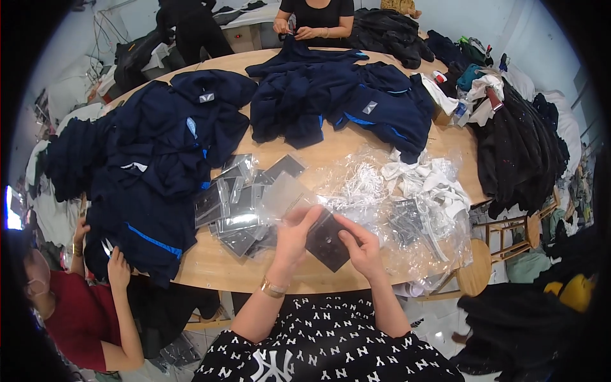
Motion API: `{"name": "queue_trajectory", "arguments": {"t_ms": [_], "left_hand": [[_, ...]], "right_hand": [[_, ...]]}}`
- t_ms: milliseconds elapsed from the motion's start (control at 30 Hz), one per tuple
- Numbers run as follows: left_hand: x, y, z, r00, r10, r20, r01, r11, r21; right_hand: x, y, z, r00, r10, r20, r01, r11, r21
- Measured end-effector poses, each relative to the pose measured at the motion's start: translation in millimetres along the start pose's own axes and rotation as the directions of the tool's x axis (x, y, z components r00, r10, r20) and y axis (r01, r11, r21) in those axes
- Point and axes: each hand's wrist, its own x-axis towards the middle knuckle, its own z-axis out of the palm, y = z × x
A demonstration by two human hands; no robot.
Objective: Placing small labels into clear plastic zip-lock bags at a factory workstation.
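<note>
Between my two hands is a dark, flat square packet (330, 248) with a small mark in its middle, tilted over the table's near edge. My left hand (296, 235) pinches its upper left side, thumb on top. The fingers of my right hand (361, 247) close on its right edge. A clear, whitish plastic sleeve (283, 194) sticks out beyond my left hand; whether that hand holds it too, I cannot tell. Just left of my hands lies a loose pile of similar dark packets in clear plastic (242, 207).
White cords (364, 184), white cloth strips (439, 191) and crumpled clear bags lie right of my hands on the round wooden table (461, 149). Navy garments (299, 95) cover its far and left parts. A co-worker in red (83, 318) works at left, another (316, 19) opposite. Stools (477, 267) stand at right.
</note>
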Motion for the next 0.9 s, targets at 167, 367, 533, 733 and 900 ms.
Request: {"name": "queue_trajectory", "arguments": {"t_ms": [167, 367, 533, 733, 900], "left_hand": [[-5, 11, 6, 0.998, 0.043, 0.055, -0.044, 0.999, 0.015], [-18, -3, 1, 0.987, 0.075, 0.144, -0.062, 0.994, -0.095], [-23, -11, 0, 0.906, 0.401, 0.132, -0.42, 0.82, 0.39], [-27, -7, 4, 0.79, 0.575, 0.214, -0.555, 0.52, 0.649], [-24, -14, 4, 0.677, 0.688, 0.262, -0.603, 0.314, 0.733]], "right_hand": [[6, -16, 8, 0.987, 0.08, -0.137, -0.051, 0.978, 0.205], [16, -14, 9, 0.885, 0.074, -0.46, 0.078, 0.95, 0.303], [16, -15, 13, 0.877, 0.091, -0.471, 0.081, 0.94, 0.332], [13, -12, 18, 0.871, 0.158, -0.465, 0.086, 0.883, 0.461], [9, -23, 30, 0.877, 0.251, -0.409, 0.048, 0.802, 0.595]]}}
